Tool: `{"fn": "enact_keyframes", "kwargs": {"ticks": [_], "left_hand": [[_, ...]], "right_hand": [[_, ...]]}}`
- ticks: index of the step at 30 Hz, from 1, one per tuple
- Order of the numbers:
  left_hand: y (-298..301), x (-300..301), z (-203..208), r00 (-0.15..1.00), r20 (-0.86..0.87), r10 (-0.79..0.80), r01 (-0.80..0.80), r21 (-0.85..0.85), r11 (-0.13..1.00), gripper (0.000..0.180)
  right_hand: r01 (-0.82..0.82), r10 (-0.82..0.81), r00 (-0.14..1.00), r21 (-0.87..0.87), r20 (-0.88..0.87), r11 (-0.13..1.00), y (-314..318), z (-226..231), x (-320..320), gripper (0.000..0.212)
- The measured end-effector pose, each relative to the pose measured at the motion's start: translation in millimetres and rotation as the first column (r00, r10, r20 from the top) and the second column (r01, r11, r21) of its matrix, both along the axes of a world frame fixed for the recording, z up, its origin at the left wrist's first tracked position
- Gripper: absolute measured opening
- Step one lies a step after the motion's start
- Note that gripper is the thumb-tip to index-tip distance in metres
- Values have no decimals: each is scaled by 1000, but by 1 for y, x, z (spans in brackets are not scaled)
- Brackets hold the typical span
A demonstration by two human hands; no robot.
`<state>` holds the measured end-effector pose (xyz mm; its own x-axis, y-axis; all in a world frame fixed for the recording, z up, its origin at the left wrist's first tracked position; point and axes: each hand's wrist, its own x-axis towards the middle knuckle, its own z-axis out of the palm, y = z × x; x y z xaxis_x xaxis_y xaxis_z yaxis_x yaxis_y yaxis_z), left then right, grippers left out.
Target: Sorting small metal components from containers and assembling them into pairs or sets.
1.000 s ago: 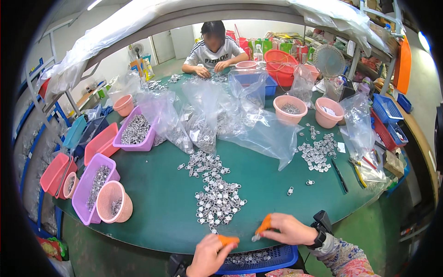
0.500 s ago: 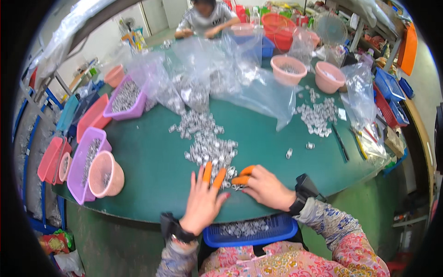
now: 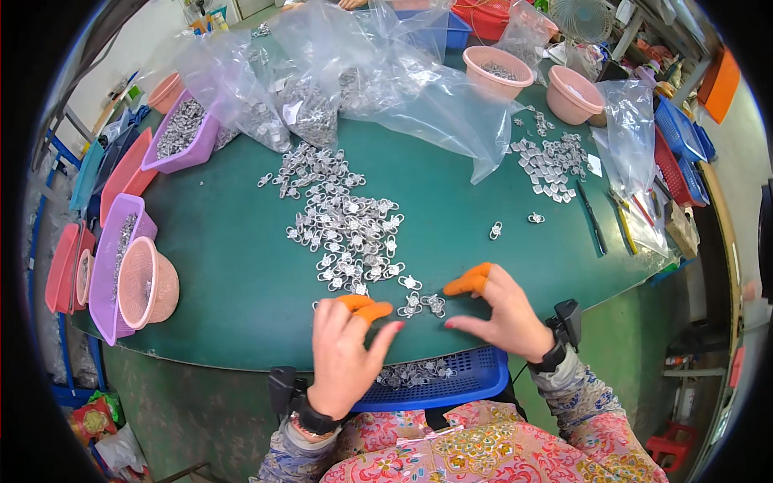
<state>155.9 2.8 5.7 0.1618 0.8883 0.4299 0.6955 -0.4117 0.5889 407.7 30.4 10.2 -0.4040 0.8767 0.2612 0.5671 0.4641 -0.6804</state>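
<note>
Small silver metal clasps (image 3: 348, 229) lie in a long loose pile on the green table (image 3: 241, 241). At the pile's near end, my left hand (image 3: 345, 346) rests with orange covers on two fingers. Its thumb stands apart from the bent fingers, and nothing shows between them. Two or three loose clasps (image 3: 422, 305) sit between my hands. Just right of these is my right hand (image 3: 509, 315), also with orange finger covers, its thumb and forefinger spread and holding nothing. Below the table edge, a blue basket (image 3: 483, 386) at my lap contains more metal pieces.
Purple bins (image 3: 105, 282) and a pink basket (image 3: 153, 282) line the left edge. Clear plastic bags (image 3: 427, 105) of parts lie at the back. On the right are flat silver pieces (image 3: 551, 165), a black pen-like tool (image 3: 592, 217) and yellow-handled pliers (image 3: 624, 221).
My hands have moved apart, and the right one has opened away from the clasps, leaving a few loose between them. The view has tilted down, so the person across shows only by the hands.
</note>
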Motion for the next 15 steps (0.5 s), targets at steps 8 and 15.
{"fn": "enact_keyframes", "kwargs": {"ticks": [8, 15], "left_hand": [[15, 20, -16, 992, -124, -9, 14, 36, 999, 22], [18, 10, -13, 998, -10, 58, -58, -34, 998, 9]], "right_hand": [[18, -36, 994, 162, 108, 987, -4, -12, -14, 40], [130, -133, 991, 150, 13, 980, 2, -16, -9, 17]]}}
